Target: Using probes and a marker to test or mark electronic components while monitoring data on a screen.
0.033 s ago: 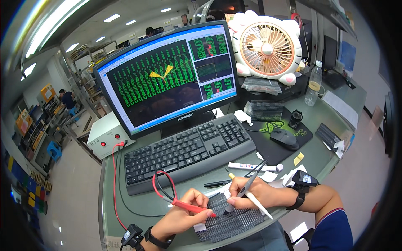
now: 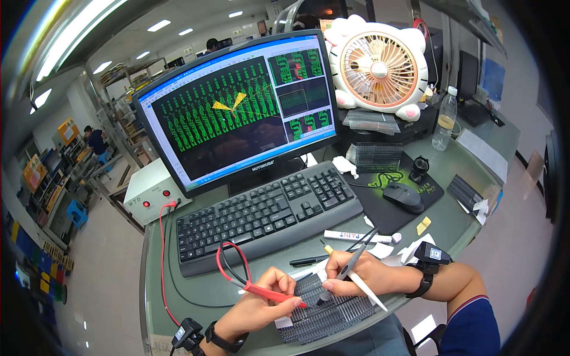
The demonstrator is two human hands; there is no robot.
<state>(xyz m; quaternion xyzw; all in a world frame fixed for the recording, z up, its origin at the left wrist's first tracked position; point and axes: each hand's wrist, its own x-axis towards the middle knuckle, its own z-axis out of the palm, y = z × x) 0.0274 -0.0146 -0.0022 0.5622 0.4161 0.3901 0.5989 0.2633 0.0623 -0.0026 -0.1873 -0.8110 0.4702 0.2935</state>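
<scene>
My left hand [image 2: 261, 302] is closed on a red test probe [image 2: 270, 293], with red and black wires looping from its back end. Its tip points down at a panel of dark, finely ribbed circuit strips [image 2: 332, 320] at the desk's front edge. Pinched in my right hand [image 2: 368, 274] is a slim white stick tool [image 2: 368, 291] with a yellowish part near its far end. A grey pointed tool [image 2: 354, 261], perhaps tweezers, also sits in that hand, its thin dark tips pointing away. A small dark piece [image 2: 323, 298] lies on the panel between my hands.
Behind my hands stand a keyboard [image 2: 267, 213] and a monitor [image 2: 237, 107] showing green circuit patterns. A white marker [image 2: 359, 236] and a black pen [image 2: 309, 260] lie nearby. To the right are a mouse [image 2: 404, 197], a bottle [image 2: 444, 121] and a fan [image 2: 379, 70]; at left, a white box [image 2: 155, 193].
</scene>
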